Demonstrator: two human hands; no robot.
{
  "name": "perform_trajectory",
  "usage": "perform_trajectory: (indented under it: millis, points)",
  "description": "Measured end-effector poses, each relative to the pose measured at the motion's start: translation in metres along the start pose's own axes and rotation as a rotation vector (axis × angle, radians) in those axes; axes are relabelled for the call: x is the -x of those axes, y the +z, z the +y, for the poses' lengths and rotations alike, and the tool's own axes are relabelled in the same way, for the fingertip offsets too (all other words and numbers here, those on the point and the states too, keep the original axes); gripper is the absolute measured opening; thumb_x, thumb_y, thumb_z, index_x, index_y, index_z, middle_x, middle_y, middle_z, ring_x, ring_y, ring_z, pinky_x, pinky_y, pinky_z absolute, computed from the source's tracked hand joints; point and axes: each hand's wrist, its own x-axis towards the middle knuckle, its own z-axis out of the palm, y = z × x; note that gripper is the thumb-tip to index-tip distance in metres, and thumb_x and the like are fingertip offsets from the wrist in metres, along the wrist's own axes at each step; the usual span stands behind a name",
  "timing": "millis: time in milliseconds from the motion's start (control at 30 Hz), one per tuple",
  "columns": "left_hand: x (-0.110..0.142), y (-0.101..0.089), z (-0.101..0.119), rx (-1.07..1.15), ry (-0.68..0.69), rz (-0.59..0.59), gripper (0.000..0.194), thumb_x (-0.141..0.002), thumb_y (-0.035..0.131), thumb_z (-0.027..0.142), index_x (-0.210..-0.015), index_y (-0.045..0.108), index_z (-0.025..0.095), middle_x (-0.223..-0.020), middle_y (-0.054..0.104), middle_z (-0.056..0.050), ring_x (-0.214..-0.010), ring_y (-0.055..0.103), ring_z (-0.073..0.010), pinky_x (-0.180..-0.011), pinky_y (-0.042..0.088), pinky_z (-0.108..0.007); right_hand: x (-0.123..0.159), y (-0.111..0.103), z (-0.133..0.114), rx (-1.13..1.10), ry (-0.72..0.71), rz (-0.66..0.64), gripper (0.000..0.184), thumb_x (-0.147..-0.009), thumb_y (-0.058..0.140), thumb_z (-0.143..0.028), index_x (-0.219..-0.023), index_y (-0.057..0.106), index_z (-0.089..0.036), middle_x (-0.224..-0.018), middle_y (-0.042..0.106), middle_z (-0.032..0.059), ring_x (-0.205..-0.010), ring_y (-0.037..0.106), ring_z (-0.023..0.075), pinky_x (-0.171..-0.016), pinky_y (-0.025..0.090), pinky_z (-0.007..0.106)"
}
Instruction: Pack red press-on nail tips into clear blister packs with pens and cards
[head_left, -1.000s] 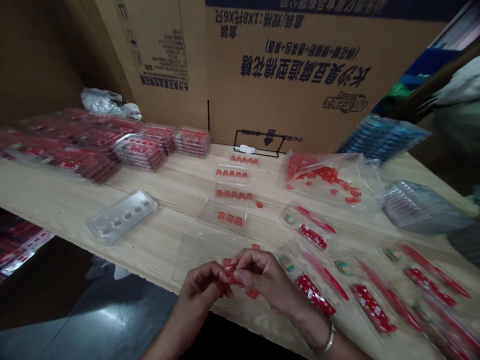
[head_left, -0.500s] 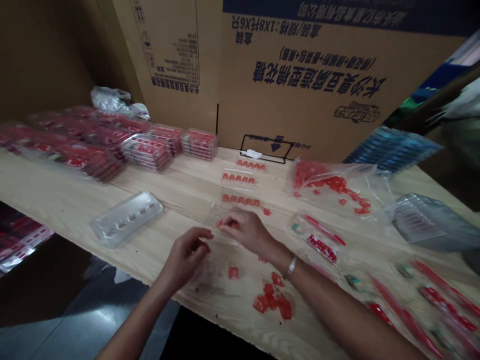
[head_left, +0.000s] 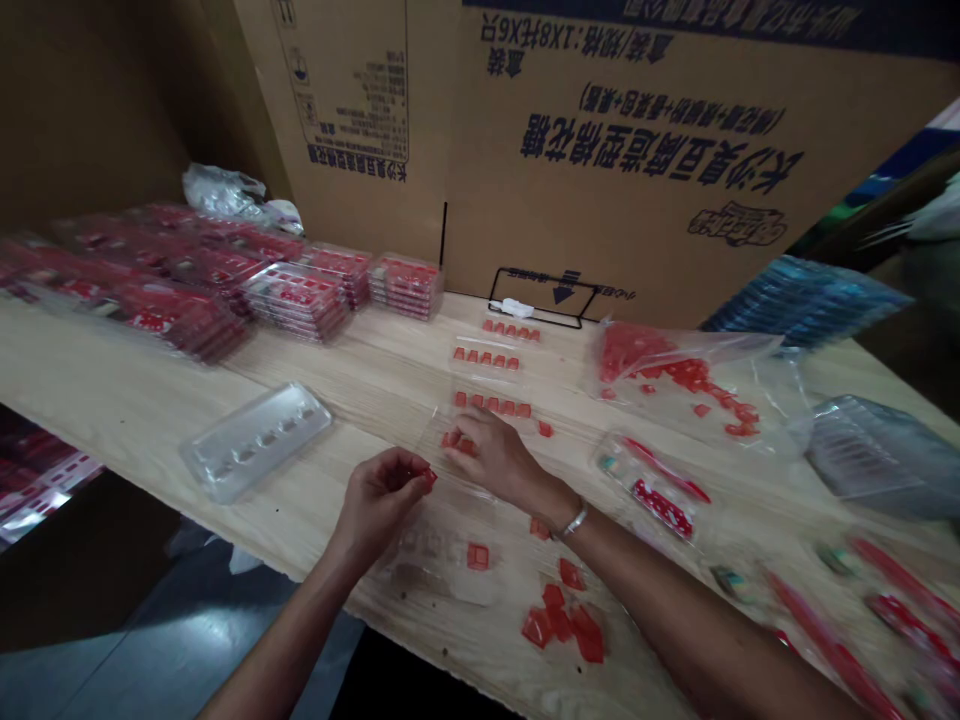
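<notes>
My left hand (head_left: 386,490) pinches a small red translucent plastic piece (head_left: 430,478), shaped like a tiny square cup. My right hand (head_left: 487,455) reaches over a clear plastic tray (head_left: 431,432), its fingertips closed at the red pieces (head_left: 448,440) in the slots. Those fingers partly hide what they grip. Nearer me lies another clear tray (head_left: 427,580), with one red piece (head_left: 478,556) in it. Several loose red pieces (head_left: 559,622) are heaped by my right forearm. Farther back, a row of red pieces (head_left: 493,405) fills a tray, with a single loose piece (head_left: 545,429) beside it.
An opened bag of red pieces (head_left: 679,375) lies at the right. Packed trays (head_left: 292,300) are stacked at the left, near a clear tray (head_left: 259,440). Trays with red sticks and dotted packets (head_left: 664,508) spread over the right. A large carton (head_left: 585,220) stands behind.
My hands were together over the nearest tray and have parted. The right has moved forward to the tray behind; the left has drawn aside and now shows a red piece.
</notes>
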Motion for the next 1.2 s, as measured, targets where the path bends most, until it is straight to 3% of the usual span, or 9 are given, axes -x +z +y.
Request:
perform_trajectory:
  millis: [167,300,433,600,667,767,933,1133,1200]
  points:
    - [0.013,0.007,-0.004,0.252,-0.09,0.036,0.018,-0.051,0.078,0.024,-0.06,0.064,0.016,-0.052,0.064,0.002,-0.049,0.054,-0.0078,-0.049,0.039,-0.018,0.026,0.01,-0.017,-0.764,0.247,-0.187,0.013,-0.075,0.065,-0.025,-0.083,0.059,-0.018,-0.076,0.061,-0.0002,-0.067,0.056,0.0126,-0.062,0.043,0.026]
    - [0.019,0.009,-0.005,0.357,-0.208,-0.003,0.023,-0.049,0.082,0.025,-0.061,0.064,0.016,-0.055,0.065,0.002,-0.05,0.053,-0.0069,-0.051,0.038,-0.017,0.038,0.017,-0.023,-0.875,0.265,-0.126,0.018,-0.071,0.069,-0.027,-0.08,0.056,-0.018,-0.072,0.059,-0.0018,-0.064,0.055,0.0109,-0.062,0.042,0.025]
    - [0.007,-0.002,0.007,0.233,-0.158,-0.163,0.023,-0.056,0.079,0.029,-0.074,0.071,0.017,-0.063,0.067,0.0,-0.055,0.054,-0.0078,-0.053,0.039,-0.018,0.025,0.009,-0.017,-0.835,0.178,-0.087,0.02,-0.071,0.069,-0.03,-0.079,0.055,-0.019,-0.072,0.058,-0.0025,-0.063,0.052,0.0101,-0.059,0.041,0.023]
    - [-0.027,-0.023,-0.001,-0.345,0.248,-0.021,0.023,-0.068,0.065,0.025,-0.089,0.071,0.02,-0.089,0.072,-0.005,-0.08,0.062,-0.0182,-0.066,0.046,-0.028,-0.021,-0.002,0.004,-0.233,0.095,-0.033,0.007,-0.071,0.064,-0.015,-0.073,0.057,-0.017,-0.07,0.058,-0.0017,-0.064,0.051,0.0108,-0.059,0.039,0.023]
    - [-0.038,-0.027,-0.011,-0.582,0.412,-0.027,0.02,-0.07,0.06,0.02,-0.088,0.07,0.02,-0.09,0.072,-0.006,-0.085,0.061,-0.0204,-0.073,0.046,-0.032,-0.036,-0.002,0.009,0.028,0.031,-0.086,0.008,-0.07,0.062,-0.008,-0.072,0.06,-0.015,-0.073,0.06,0.0004,-0.067,0.052,0.0118,-0.063,0.038,0.023]
    - [-0.044,-0.029,-0.02,-0.756,0.552,-0.096,0.019,-0.076,0.055,0.017,-0.088,0.069,0.02,-0.092,0.071,-0.007,-0.087,0.061,-0.021,-0.08,0.046,-0.036,-0.046,0.003,0.011,0.139,-0.054,-0.202,0.006,-0.074,0.062,-0.008,-0.075,0.063,-0.014,-0.077,0.062,0.0026,-0.069,0.053,0.012,-0.064,0.038,0.023]
    - [-0.043,-0.026,-0.022,-0.897,0.643,-0.144,0.015,-0.08,0.054,0.016,-0.08,0.069,0.02,-0.088,0.069,-0.006,-0.083,0.059,-0.0204,-0.078,0.046,-0.036,-0.042,0.014,0.01,0.044,-0.078,-0.187,0.007,-0.074,0.063,-0.006,-0.075,0.063,-0.013,-0.074,0.06,0.0001,-0.066,0.052,0.0099,-0.062,0.037,0.02]
    - [-0.046,-0.022,-0.026,-0.913,0.623,-0.056,0.011,-0.077,0.058,0.014,-0.077,0.067,0.02,-0.082,0.067,-0.004,-0.08,0.059,-0.0189,-0.075,0.046,-0.031,-0.035,0.016,0.01,0.065,-0.107,-0.203,0.006,-0.076,0.063,-0.007,-0.076,0.065,-0.013,-0.074,0.06,0.0013,-0.068,0.053,0.011,-0.063,0.037,0.021]
    - [-0.046,-0.022,-0.027,-0.911,0.581,-0.009,0.014,-0.077,0.057,0.016,-0.088,0.065,0.019,-0.082,0.066,-0.004,-0.079,0.059,-0.019,-0.074,0.046,-0.031,-0.037,0.018,0.009,0.14,-0.125,-0.21,0.008,-0.077,0.061,-0.007,-0.078,0.066,-0.013,-0.078,0.061,0.003,-0.071,0.053,0.0119,-0.065,0.038,0.022]
